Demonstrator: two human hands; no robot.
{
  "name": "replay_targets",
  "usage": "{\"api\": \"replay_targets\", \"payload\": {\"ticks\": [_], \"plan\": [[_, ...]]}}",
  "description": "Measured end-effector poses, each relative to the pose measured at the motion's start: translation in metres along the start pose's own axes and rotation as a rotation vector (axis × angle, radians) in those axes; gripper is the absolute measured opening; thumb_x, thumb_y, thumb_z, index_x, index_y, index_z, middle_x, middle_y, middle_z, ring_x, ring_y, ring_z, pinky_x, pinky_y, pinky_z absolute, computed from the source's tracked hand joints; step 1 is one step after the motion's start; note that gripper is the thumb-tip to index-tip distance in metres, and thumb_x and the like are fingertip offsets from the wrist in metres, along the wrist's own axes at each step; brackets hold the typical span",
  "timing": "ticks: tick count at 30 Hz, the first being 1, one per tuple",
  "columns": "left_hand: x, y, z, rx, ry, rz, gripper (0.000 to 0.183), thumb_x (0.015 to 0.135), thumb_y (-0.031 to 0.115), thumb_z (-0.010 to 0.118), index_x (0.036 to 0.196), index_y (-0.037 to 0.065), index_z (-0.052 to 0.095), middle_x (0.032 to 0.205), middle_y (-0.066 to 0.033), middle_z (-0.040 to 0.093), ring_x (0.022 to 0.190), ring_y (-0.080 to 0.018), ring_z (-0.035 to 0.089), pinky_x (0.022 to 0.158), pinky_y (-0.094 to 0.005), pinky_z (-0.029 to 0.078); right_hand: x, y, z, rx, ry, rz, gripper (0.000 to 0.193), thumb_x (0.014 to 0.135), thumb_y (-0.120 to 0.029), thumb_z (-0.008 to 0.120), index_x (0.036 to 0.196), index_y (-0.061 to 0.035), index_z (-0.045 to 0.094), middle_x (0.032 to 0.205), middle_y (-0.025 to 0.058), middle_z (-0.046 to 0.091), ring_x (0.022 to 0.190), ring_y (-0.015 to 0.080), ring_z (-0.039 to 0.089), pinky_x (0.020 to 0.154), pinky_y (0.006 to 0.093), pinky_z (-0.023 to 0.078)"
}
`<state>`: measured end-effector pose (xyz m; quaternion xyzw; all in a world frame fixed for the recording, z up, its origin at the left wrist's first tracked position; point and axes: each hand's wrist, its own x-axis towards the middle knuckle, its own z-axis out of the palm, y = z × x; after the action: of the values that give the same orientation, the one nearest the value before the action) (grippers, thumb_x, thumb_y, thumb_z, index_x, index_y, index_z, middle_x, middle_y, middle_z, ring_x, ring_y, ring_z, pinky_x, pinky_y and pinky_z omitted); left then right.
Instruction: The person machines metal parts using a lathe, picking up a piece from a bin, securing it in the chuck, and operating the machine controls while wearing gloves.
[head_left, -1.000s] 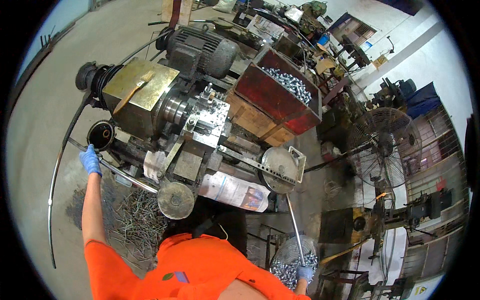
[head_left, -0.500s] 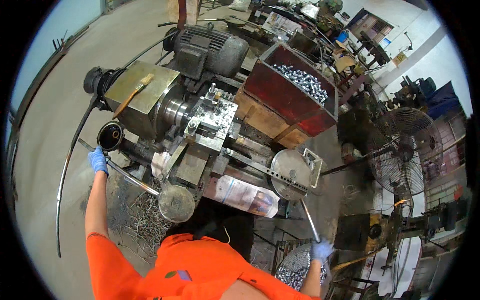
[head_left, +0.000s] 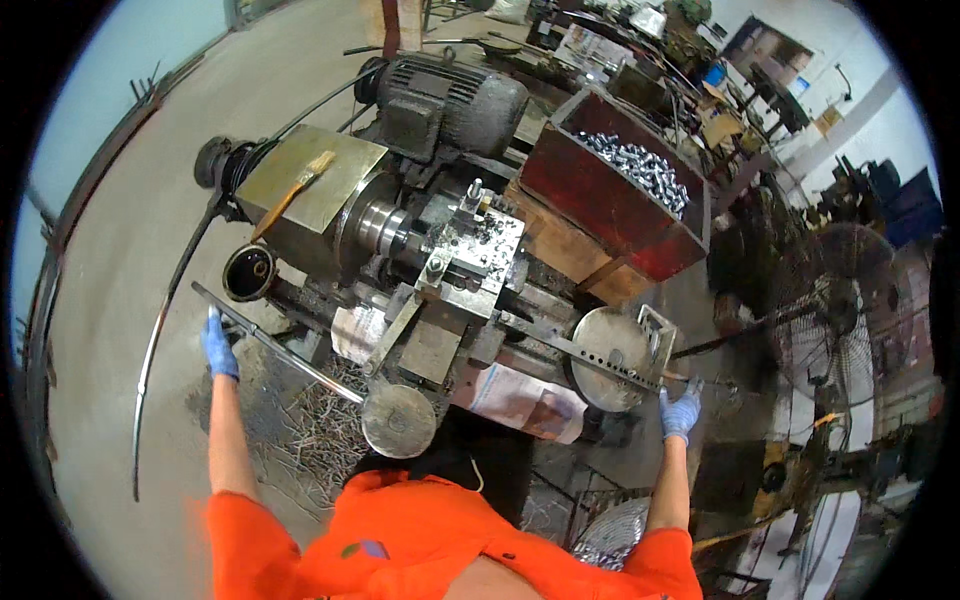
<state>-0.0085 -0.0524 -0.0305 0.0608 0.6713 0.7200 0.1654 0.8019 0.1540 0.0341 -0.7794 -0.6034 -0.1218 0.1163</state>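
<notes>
Steel shows first on my feed: a long bar (head_left: 310, 369) slants from the left hand (head_left: 219, 348) down to a round disc (head_left: 398, 421) on the machine's near side. The left thumb meets its upper end; I cannot tell whether that grip closes around it. The right hand (head_left: 681, 412) is at a short handle (head_left: 678, 377) beside the larger disc (head_left: 612, 358), fingertips against it, its closure equally unclear to me. Both gloved hands reach forward, arms spread wide. Near the bar I see a dark round cup (head_left: 240, 283) with a ring inside. Farther off, a red box (head_left: 590, 200) holds heaped shiny metal pieces (head_left: 640, 168); below the right forearm, a basket (head_left: 622, 518) holds more.
</notes>
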Motion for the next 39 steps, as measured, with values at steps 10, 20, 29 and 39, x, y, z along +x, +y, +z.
{"api": "replay_targets", "payload": {"ticks": [10,20,29,39], "plan": [[0.019,-0.092,0.016,1.518,-0.872,0.817,0.042,0.079,0.051,0.049,0.088,0.012,0.062,0.082,-0.0156,0.064,0.075,-0.0343,0.062,0.064,-0.0453,0.048,-0.174,0.027,0.006,0.354,-0.222,0.134,0.034,0.071,-0.027,0.071,0.087,0.0022,0.066,0.083,0.0155,0.067,0.076,0.0246,0.065,0.073,0.0312,0.049],[-0.026,-0.126,0.021,1.571,-0.605,0.471,0.043,0.076,0.048,0.052,0.089,0.008,0.061,0.086,-0.0186,0.064,0.076,-0.0387,0.061,0.066,-0.0454,0.049,-0.182,0.001,-0.004,0.590,-0.265,0.146,0.026,0.072,-0.024,0.071,0.079,0.0002,0.066,0.075,0.0128,0.067,0.068,0.0174,0.065,0.067,0.0293,0.049],[-0.033,-0.045,0.018,1.698,-0.796,0.340,0.039,0.076,0.043,0.056,0.094,0.010,0.065,0.095,-0.0173,0.063,0.088,-0.0344,0.061,0.075,-0.0428,0.048,-0.059,-0.155,-0.119,0.700,-0.166,-0.202,0.020,0.073,-0.012,0.070,0.088,0.0007,0.067,0.079,0.0091,0.067,0.072,0.0099,0.060,0.067,0.0252,0.047],[-0.002,0.173,-0.093,1.212,0.027,0.749,0.033,0.087,0.039,0.048,0.103,0.014,0.062,0.090,-0.0130,0.065,0.082,-0.0310,0.062,0.071,-0.0406,0.048,-0.040,-0.451,-0.170,0.544,-0.119,-1.122,0.036,0.072,-0.044,0.063,0.085,-0.0113,0.070,0.097,0.0169,0.061,0.094,0.0326,0.055,0.084,0.0415,0.042]]}}
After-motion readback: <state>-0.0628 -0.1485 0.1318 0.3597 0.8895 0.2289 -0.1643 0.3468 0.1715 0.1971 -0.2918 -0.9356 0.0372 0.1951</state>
